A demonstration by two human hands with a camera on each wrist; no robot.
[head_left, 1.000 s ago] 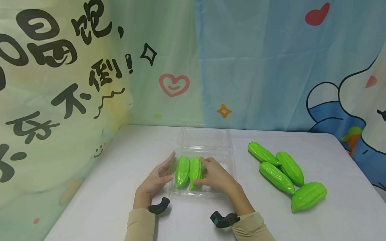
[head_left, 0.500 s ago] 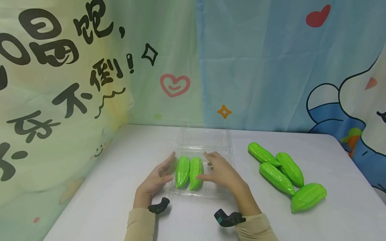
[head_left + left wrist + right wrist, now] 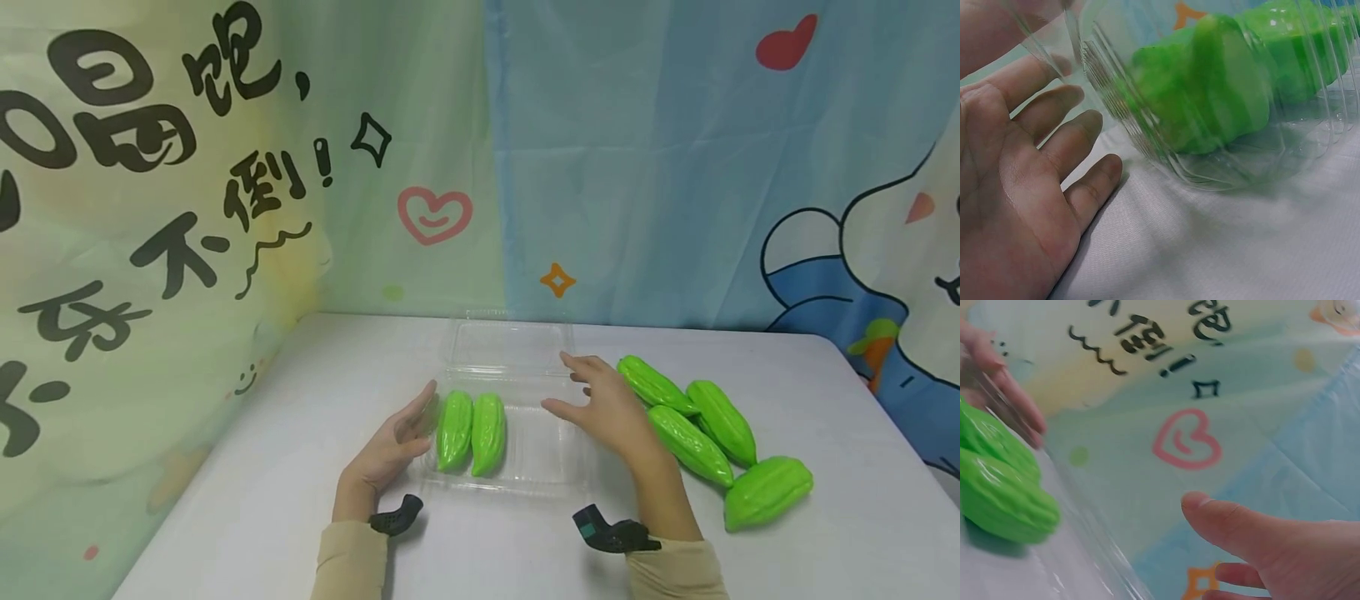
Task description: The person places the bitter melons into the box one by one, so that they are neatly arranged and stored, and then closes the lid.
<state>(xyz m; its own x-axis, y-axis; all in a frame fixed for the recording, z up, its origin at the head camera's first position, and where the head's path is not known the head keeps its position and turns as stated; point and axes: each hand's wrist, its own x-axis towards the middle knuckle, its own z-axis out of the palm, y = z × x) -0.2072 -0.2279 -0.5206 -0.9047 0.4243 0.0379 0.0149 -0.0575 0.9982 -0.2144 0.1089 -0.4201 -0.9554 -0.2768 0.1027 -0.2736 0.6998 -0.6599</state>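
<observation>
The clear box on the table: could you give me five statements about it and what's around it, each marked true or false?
1. Two green vegetables lie inside the clear box. True.
2. The box is closed. False: its lid is folded back, away from the person.
3. Four loose green vegetables lie on the table to the right of the box. True.
4. The right hand grips a vegetable. False: the right hand holds nothing.
5. The left hand is at the left side of the box. True.
</observation>
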